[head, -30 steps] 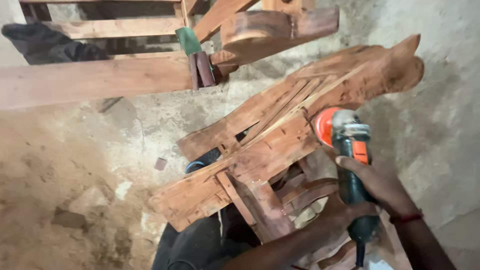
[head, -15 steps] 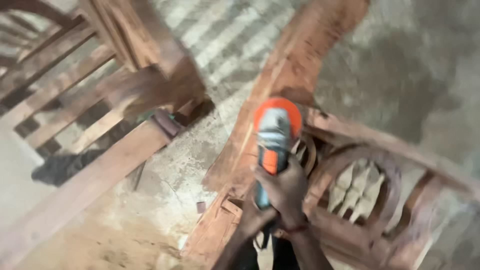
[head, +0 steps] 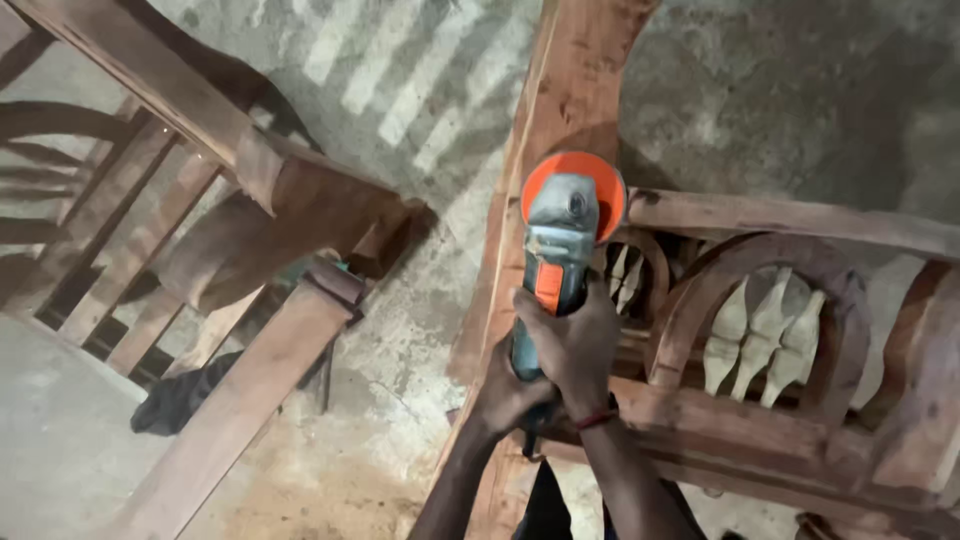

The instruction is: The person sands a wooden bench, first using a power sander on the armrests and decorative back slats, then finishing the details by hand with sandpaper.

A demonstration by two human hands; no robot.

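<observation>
Both hands, right (head: 572, 340) above left (head: 505, 392), grip the grinder (head: 560, 245) against the frame (head: 560, 110).

head view, looking steeply down, close

Both forearms are bare, unsleeved; a thin red band circles the right wrist (head: 597, 420); dark trousers (head: 545, 505) below.
</observation>
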